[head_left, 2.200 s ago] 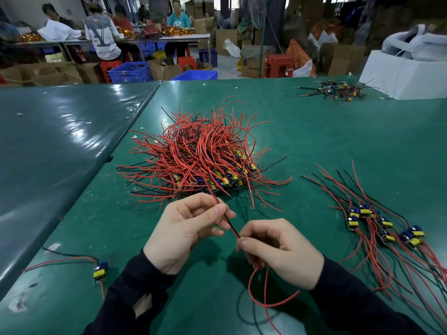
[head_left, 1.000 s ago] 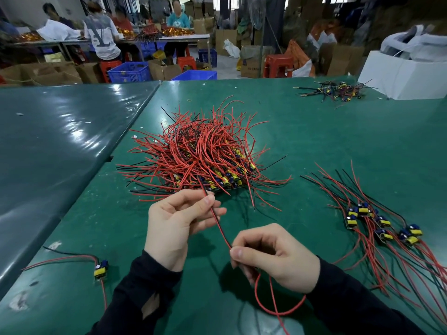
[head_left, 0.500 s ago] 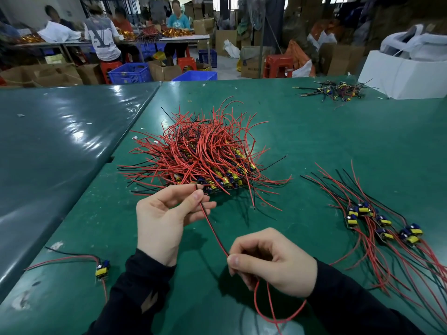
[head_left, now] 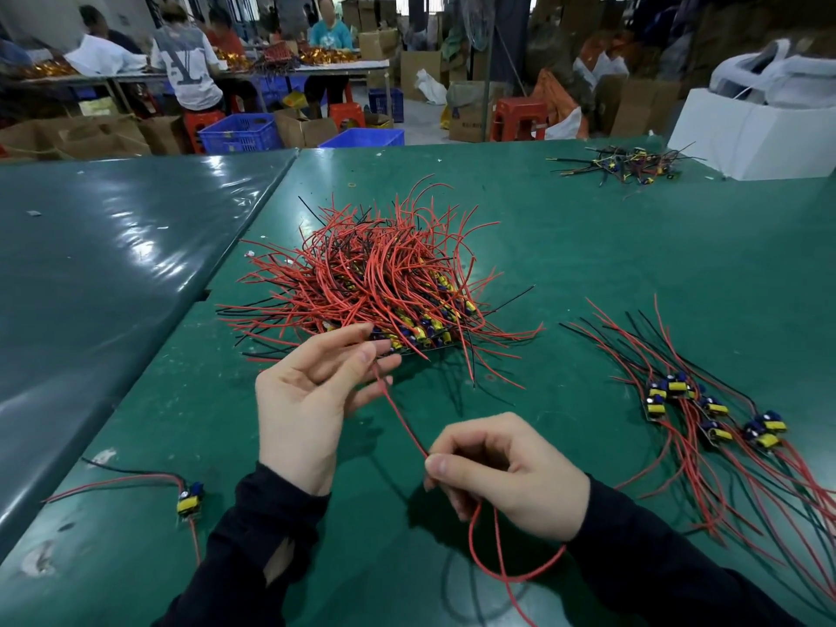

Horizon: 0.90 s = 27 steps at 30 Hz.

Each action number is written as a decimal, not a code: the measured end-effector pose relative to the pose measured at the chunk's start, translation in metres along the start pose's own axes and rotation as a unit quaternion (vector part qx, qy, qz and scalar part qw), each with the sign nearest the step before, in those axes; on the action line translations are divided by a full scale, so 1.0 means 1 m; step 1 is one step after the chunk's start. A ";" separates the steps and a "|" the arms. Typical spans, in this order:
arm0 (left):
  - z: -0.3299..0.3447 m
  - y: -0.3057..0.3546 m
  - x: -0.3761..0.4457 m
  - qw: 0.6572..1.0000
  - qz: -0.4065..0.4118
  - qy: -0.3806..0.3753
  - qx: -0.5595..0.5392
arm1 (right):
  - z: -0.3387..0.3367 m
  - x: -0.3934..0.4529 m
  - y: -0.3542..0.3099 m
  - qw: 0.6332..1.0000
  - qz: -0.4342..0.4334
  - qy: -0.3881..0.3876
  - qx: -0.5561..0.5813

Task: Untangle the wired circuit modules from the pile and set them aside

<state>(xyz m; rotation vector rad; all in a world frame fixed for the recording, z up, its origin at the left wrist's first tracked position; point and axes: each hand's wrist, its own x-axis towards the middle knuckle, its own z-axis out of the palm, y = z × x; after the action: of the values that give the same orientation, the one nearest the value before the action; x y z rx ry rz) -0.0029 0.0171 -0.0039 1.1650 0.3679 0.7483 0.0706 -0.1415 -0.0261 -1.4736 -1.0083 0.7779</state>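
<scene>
The left hand [head_left: 312,409] is opening out compared with a moment ago: its fingers were curled close round the red wire [head_left: 402,423] and are now stretching nearly straight toward the pile [head_left: 384,287], with the wire only passing between thumb and fingers near their tips, a loose touch and not a firm grip as far as I can tell. The right hand [head_left: 511,477] is staying low on the green surface [head_left: 633,264], its grip pinching the same wire between thumb and forefinger, fingers curled round it. The gap between the two hands is widening, so the stretch of wire between them is getting longer and straighter; to my eye that means one module's lead is being drawn free of the tangle, though the module itself is not showing, hidden either in the pile or in the right hand. The wire's long axis is running diagonally, from the near edge of the pile down and rightward to the right hand, then looping slackly below it toward the person. The pile is sitting at mid-surface just beyond the left fingertips. The set-aside modules [head_left: 710,414] are lying well to the right, fanned with leads pointing away and toward the near right edge, and a single module [head_left: 190,497] is lying apart at the near left.
</scene>
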 end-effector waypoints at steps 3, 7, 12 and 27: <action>0.003 -0.002 -0.004 0.990 -0.118 -0.081 -0.014 | 0.000 0.003 0.001 0.998 -0.007 0.055 0.003; 0.008 -0.008 -0.011 0.980 -0.144 -0.134 0.016 | -0.005 0.006 0.001 0.995 -0.009 0.097 0.025; 0.010 -0.013 -0.014 0.979 -0.124 -0.143 0.075 | -0.004 0.006 0.001 0.995 -0.001 0.093 0.033; -0.006 0.008 0.003 0.997 -0.076 0.010 -0.005 | 0.002 -0.004 -0.013 0.999 -0.006 -0.033 0.024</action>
<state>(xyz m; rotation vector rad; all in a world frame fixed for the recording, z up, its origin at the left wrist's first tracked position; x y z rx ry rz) -0.0070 0.0249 0.0012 1.1071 0.4640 0.6283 0.0654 -0.1440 -0.0141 -1.4065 -1.0395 0.8404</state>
